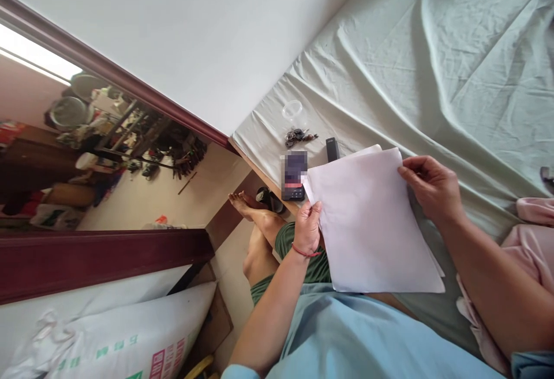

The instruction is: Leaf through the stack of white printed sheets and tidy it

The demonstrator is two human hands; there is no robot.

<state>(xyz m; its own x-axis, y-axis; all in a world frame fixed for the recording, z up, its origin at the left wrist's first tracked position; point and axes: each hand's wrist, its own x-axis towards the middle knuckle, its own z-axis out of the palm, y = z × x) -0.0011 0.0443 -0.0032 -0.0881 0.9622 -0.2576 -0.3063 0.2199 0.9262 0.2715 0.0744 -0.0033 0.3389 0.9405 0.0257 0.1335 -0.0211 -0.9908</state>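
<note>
Blue shirt [367, 338] fills six o'clock; left hand [307, 228] and right hand [433, 188] pinch white sheets [372, 229], which edge-only holds could let slip askew.

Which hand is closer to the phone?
The left hand: it grips the paper just below the phone. The right hand is farther, at the paper's upper right corner.

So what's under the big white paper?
Another sheet peeks out; green shorts and pale cloth show past the paper's edges. Whatever its middle covers can't be seen.
</note>
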